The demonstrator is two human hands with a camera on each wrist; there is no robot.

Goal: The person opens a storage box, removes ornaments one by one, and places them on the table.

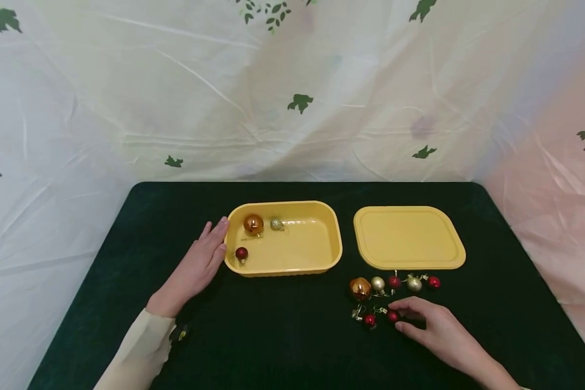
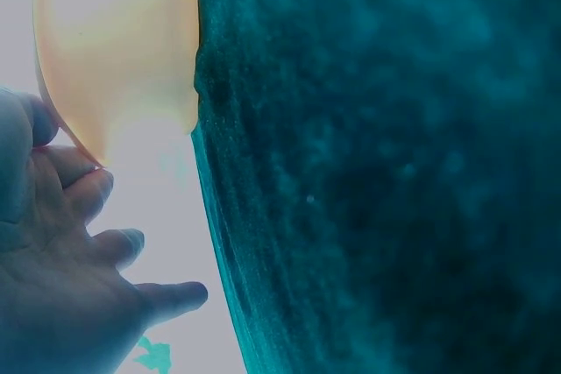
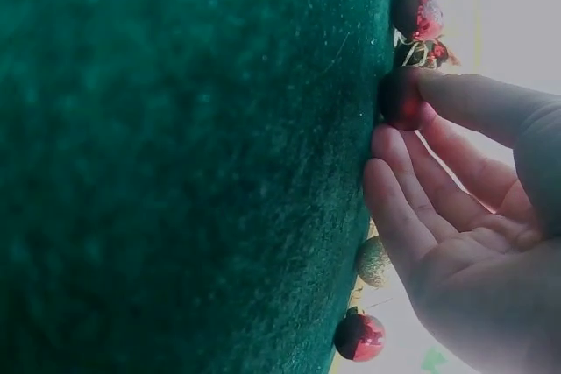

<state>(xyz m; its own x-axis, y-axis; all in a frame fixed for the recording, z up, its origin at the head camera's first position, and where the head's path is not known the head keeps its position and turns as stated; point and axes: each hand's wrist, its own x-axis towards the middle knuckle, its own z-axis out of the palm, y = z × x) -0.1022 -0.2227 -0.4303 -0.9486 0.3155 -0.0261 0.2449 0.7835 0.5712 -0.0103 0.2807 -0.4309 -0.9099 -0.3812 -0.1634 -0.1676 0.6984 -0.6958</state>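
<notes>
My left hand point(image 1: 206, 260) lies with fingers extended against the left end of a yellow rectangular box point(image 1: 292, 272). Inside the box are a large orange Christmas bauble point(image 1: 253, 223), a small glittery gold bauble point(image 1: 276, 223) and a small dark red bauble point(image 1: 241, 253). On the dark cloth to the right, my right hand point(image 1: 436, 327) pinches a small red bauble point(image 1: 393, 316) between thumb and fingers; the right wrist view shows the thumb on this red bauble point(image 3: 403, 98). Close beside it is another red bauble point(image 1: 369, 320).
Behind the right hand lies a row of baubles: a large orange one point(image 1: 360, 288), gold ones point(image 1: 414, 283) and red ones point(image 1: 434, 282). A yellow lid point(image 1: 409, 237) lies flat right of the box. A patterned white curtain point(image 1: 292, 135) hangs behind the table.
</notes>
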